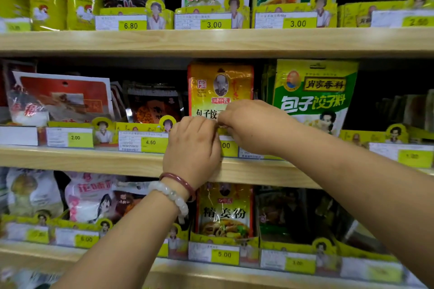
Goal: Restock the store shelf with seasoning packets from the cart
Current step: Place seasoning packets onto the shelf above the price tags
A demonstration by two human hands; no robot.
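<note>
Both hands at middle shelf [145, 162] front. Left hand [191, 148] and right hand [249, 124] pinch lower edge of orange seasoning packet [219, 87], upright in its slot. Risk: uneven push tips packet forward, dislodges price tag [229, 146].

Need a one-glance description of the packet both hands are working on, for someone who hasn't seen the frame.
Find the middle wooden shelf. At its centre stands an orange-yellow seasoning packet with a round portrait near its top, just above the left hand and right hand. The neighbour on its right is green; the one on its left is dark.
</note>
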